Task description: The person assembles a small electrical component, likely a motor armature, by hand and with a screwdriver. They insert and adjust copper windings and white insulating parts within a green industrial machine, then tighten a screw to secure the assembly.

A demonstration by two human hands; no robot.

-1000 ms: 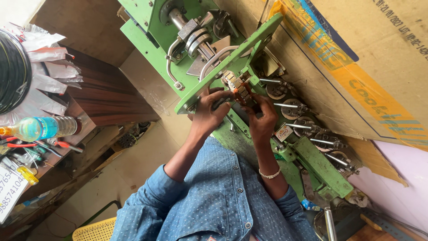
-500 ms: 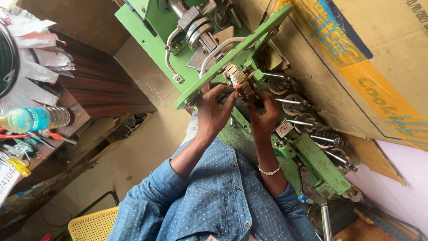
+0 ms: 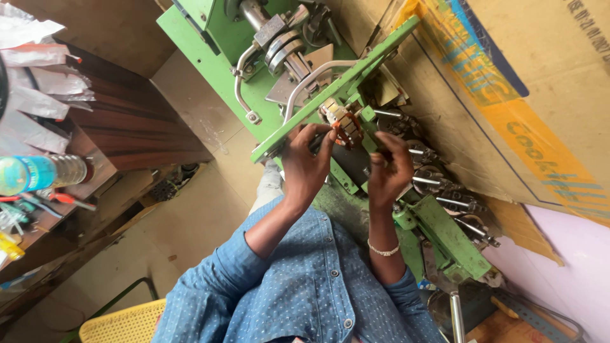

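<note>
A small motor armature [image 3: 338, 119] with copper windings and orange insulation sits in a green winding machine [image 3: 238, 82], under a slanted green bar [image 3: 330, 95]. My left hand [image 3: 305, 166] grips the armature from the left, thumb and fingers on its end. My right hand [image 3: 387, 170], with a bead bracelet at the wrist, is just to the armature's right. Its fingertips are pinched together close to the windings; what they pinch is too small to see. Both arms wear blue dotted sleeves.
A row of metal spindles [image 3: 438, 184] runs down the machine's right side. A large cardboard box [image 3: 508, 108] leans behind it. On the left, a wooden shelf [image 3: 127, 127] holds a plastic bottle [image 3: 38, 173], bags and tools. A yellow stool [image 3: 124, 321] stands below.
The view has drifted, so the machine sits lower and more to the right in frame. Both hands stay at the armature; the right hand has eased slightly off it.
</note>
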